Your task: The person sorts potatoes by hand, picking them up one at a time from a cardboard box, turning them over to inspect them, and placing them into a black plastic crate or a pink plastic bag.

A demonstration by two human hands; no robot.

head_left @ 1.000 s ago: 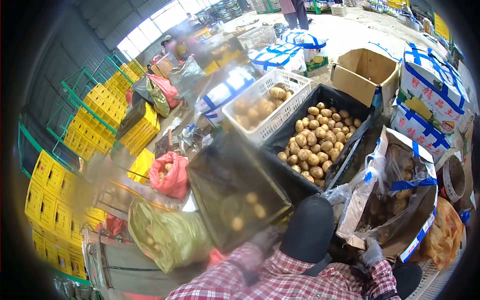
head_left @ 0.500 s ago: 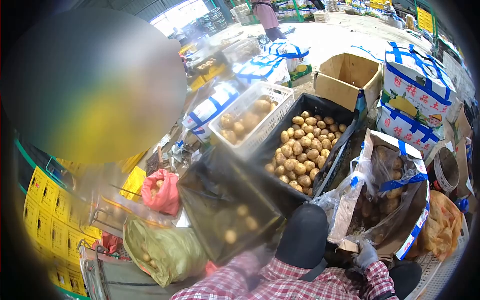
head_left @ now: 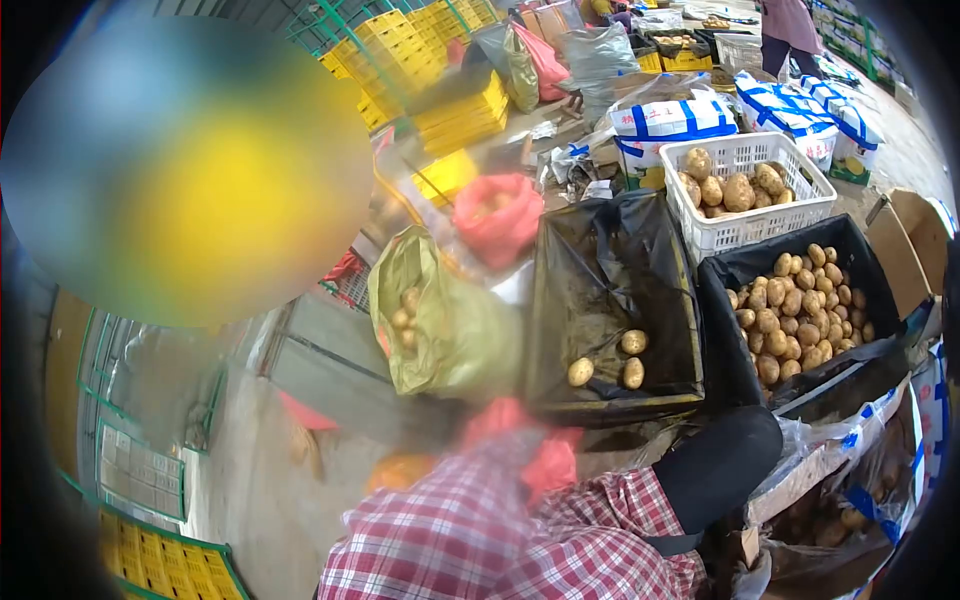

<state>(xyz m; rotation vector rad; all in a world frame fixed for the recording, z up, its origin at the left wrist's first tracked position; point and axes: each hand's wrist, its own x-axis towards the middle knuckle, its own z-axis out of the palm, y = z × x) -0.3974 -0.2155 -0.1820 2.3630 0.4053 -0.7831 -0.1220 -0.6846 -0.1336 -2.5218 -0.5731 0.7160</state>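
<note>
Neither of my hands shows; a red checked garment (head_left: 430, 520) and a dark knee (head_left: 725, 455) fill the bottom. Before me stands a black-lined crate (head_left: 610, 270) with three potatoes (head_left: 634, 342) lying in its near part. To its right, a second black-lined crate (head_left: 715, 300) holds many potatoes (head_left: 800, 310). At the lower right an opened carton (head_left: 870, 420) with a plastic liner and blue tape has potatoes inside. Left of the nearest crate rests a green woven sack (head_left: 400, 300) with some potatoes in its mouth.
Behind the crates sits a white basket (head_left: 735, 232) of larger potatoes. A pink sack (head_left: 498, 215) stands beyond the green one. Yellow crates (head_left: 465, 115) are stacked at the back left, and taped white cartons (head_left: 675, 120) at the back. A person (head_left: 790, 35) stands far off.
The view has swung left, so the crates and carton appear farther right. My gloved right hand, earlier at the carton, has left the view. The three potatoes now show sharply.
</note>
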